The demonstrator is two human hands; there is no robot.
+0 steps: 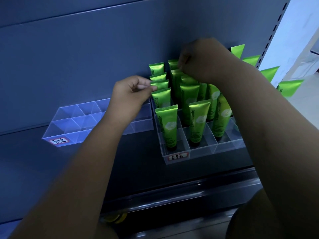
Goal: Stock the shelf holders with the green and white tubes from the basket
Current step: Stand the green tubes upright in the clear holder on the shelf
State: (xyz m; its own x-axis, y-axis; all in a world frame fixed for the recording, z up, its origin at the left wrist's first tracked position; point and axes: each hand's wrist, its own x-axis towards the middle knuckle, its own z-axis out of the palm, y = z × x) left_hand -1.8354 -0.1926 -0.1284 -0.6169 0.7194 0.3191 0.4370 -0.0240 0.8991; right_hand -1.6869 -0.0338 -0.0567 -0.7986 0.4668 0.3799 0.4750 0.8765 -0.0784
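Observation:
Several green and white tubes (168, 125) stand cap-down in a clear divided holder (203, 149) on the right of the shelf. My left hand (131, 92) pinches the top edge of a tube (159, 84) in the holder's left column, third from the back. My right hand (200, 59) reaches over the holder and pinches the top of a tube (176, 73) in the middle column near the back. The basket is out of view.
A second clear divided holder (74, 125) with a red-bordered label sits to the left, with no tubes in it. More green tubes (288, 87) stand further right by the slotted shelf upright (269, 37). The dark shelf front edge (172, 192) runs below.

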